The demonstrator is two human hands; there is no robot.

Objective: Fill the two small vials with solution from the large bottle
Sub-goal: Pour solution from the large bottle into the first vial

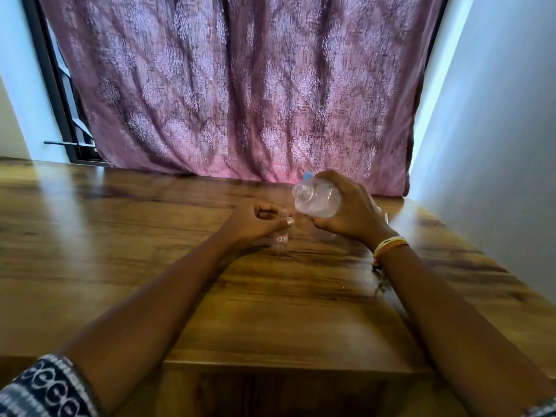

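My right hand (349, 206) grips the large clear bottle (317, 198), which is tipped on its side above the table with its open mouth facing left towards the vial. Clear liquid shows inside it. A bit of blue shows behind the bottle. My left hand (251, 221) pinches the neck of a small clear vial (282, 237) standing upright on the wooden table (270, 296); the vial carries a small white label. The bottle's mouth hangs just above and right of the vial's top. A second vial is not clearly visible; something pale shows behind my right hand.
A purple patterned curtain (240, 85) hangs along the table's far edge. A white wall (496, 130) runs close along the right side. A dark window frame (57, 94) stands at the back left. The table's near edge steps down at a ledge (285, 365).
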